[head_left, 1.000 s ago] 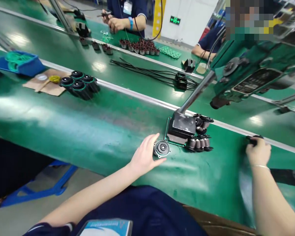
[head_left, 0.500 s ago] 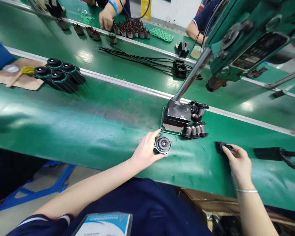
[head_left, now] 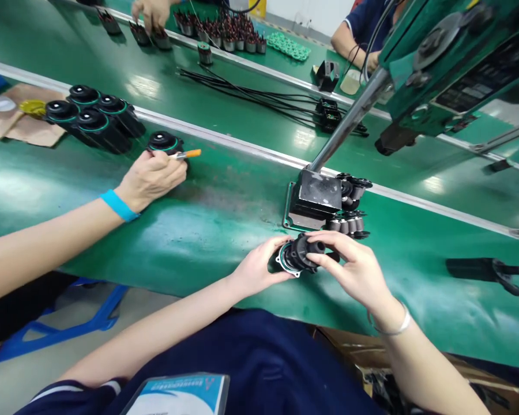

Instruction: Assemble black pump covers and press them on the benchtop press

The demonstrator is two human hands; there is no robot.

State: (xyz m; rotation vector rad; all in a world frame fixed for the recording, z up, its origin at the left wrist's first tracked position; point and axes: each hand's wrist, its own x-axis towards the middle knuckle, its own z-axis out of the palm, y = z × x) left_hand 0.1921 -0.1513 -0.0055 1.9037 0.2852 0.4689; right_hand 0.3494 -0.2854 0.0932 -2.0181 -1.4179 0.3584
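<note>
Left hand (head_left: 259, 264) round housing (head_left: 286, 266), right hand (head_left: 363, 268) on cap (head_left: 301, 252), carton (head_left: 350, 347) with dark parts (head_left: 387, 387)

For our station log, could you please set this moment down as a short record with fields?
Left hand: holds the flanged housing between thumb and fingers
Right hand: holds a black cap at the housing's face; whether it is seated cannot be told
Co-worker's hand, blue wristband: holds an orange-ended tool by a lone black unit
Upper left: four black units, grouped upright
Far right: black forked part, lying on the green table
</note>
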